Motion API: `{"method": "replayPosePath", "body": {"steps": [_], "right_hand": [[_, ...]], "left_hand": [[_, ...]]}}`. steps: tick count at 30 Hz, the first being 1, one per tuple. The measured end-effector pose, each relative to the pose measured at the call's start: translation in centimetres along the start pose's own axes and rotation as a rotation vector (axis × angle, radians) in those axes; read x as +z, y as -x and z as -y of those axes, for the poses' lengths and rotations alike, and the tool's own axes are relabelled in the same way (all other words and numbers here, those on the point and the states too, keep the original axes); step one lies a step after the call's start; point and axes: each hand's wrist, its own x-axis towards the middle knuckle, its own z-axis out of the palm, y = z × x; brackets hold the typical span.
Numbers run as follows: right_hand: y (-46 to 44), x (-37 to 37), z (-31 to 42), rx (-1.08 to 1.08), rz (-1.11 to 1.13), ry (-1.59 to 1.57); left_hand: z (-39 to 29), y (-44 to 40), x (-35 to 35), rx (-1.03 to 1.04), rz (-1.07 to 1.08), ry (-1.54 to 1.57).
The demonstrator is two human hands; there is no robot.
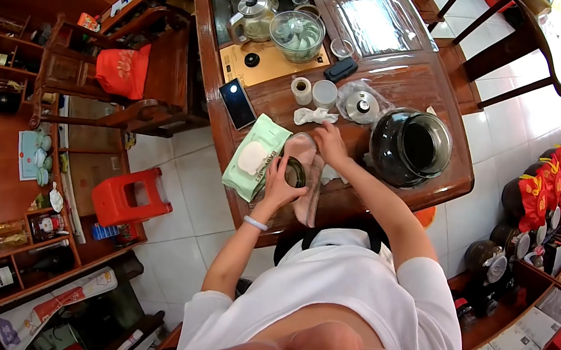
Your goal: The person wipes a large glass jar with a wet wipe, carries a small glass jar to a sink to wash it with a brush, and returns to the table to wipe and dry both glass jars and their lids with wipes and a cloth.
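My left hand (280, 188) is closed around a small round glass piece with a dark green rim (301, 172), its open side facing up. Beneath it lies a folded pinkish-grey cloth (305, 205) near the table's edge. My right hand (330, 145) is beside the cloth's upper end, with its fingers extended downward towards the table; I see nothing held in it. Just beyond its fingertips is a crumpled white tissue (314, 116). A green and white wipes packet (266, 133) lies left of the cloth. A large dark glass jar (393, 146), without a lid, stands right of my right hand.
On the wooden table (451, 155) are a lid on plastic wrap (362, 106), a phone (237, 103), a white paper roll (301, 90), a glass bowl (296, 34) and a glass teapot (253, 17). A red stool (132, 196) and a wooden chair (64, 68) stand to the left.
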Motion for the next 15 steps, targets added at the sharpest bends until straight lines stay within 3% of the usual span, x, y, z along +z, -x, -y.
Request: {"method": "replayPosePath", "body": {"steps": [3,6,8,13,15], "right_hand": [[-3.6,1.3,-0.7,0.099,0.011,0.136],[-4.4,3.0,-3.4,-0.009,-0.005,0.183],[-4.4,2.1,-3.0,0.245,0.221,0.255],[-3.7,1.3,-1.3,0.122,-0.014,0.344],[-4.0,0.2,1.8,0.1,-0.345,0.15]], "left_hand": [[0.6,-0.1,-0.9,0.013,-0.029,0.166],[1.1,-0.1,-1.5,-0.022,0.005,0.385],[0.7,-0.2,-1.6,-0.202,0.086,0.88],[3.8,-0.9,0.8,-0.229,0.174,1.26],[3.2,-0.6,0.5,-0.362,0.14,1.419]]}}
